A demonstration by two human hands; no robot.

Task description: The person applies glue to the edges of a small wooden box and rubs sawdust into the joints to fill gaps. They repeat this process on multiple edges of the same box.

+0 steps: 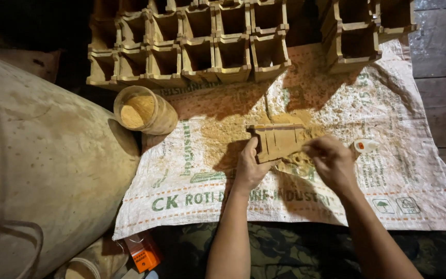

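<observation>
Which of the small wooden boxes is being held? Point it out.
The small wooden box lying on its side on the woven sack, between both hands; the finished boxes stand stacked in rows behind, untouched.

Dark wooden plank floor point(442, 77), worn, visible at right. Woven plastic sack point(403, 170), white with green printing, spread flat as a work mat and dusted with sawdust point(223, 129). Large pale bulging sack point(37, 155) at left. Rows of open wooden boxes point(197, 46) stacked behind. Lighting dim, warm, shadows deep at upper left.
</observation>
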